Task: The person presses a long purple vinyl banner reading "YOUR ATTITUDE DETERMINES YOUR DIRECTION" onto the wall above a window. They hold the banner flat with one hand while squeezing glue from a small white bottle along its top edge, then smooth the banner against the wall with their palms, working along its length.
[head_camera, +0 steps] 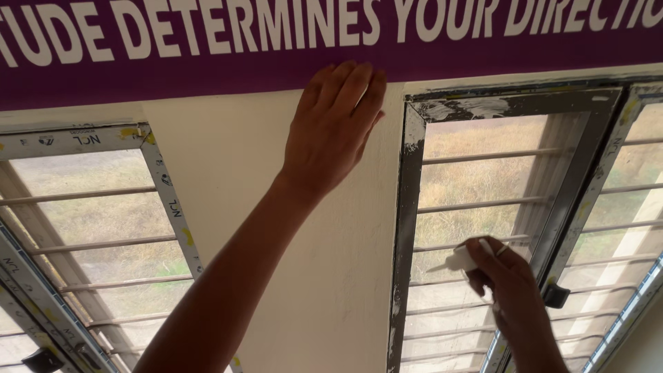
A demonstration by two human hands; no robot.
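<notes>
My left hand (333, 128) lies flat, fingers together, against the cream wall (228, 179), with its fingertips over the lower edge of a purple banner (207, 65) that carries white lettering. My right hand (503, 280) is lower, in front of the right window, and pinches a small white tool with a pointed tip (456, 261) that aims left toward the paint-smeared window frame (409, 221).
A window with a light frame (169, 193) stands open at the left, and another with a dark frame (587, 179) at the right. Both have horizontal bars (483, 202). Dry grass shows outside. A black latch (556, 295) sits near my right hand.
</notes>
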